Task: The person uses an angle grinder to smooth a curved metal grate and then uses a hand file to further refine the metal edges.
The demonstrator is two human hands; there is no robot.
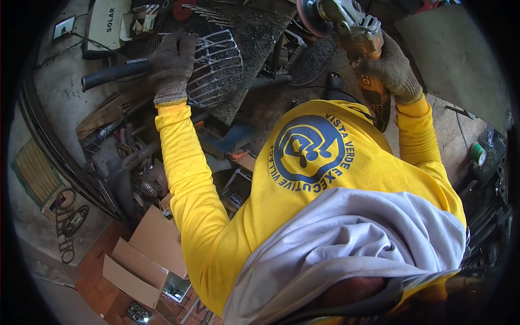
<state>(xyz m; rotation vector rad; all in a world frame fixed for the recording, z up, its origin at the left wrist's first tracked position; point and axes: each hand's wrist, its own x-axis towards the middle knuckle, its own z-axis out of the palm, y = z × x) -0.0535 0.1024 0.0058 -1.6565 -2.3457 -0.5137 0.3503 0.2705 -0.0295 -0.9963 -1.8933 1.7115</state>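
My left hand (172, 67), in a brown work glove, grips a white wire basket-shaped guard (216, 65) by its rim, next to a black tube handle (111, 75) on its left. The guard rests on a dark, sooty workbench (254, 38). My right hand (391, 67), also gloved, holds an orange angle grinder (357, 32) by its body. The grinder's disc (311, 16) points up and left, raised clear of the guard. Both yellow sleeves reach up from my chest.
Metal scraps and tools lie under the bench at the left. An open cardboard box (143, 260) sits on the floor at lower left. A grey slab (457, 59) leans at the right, with a green tape roll (478, 154) below it.
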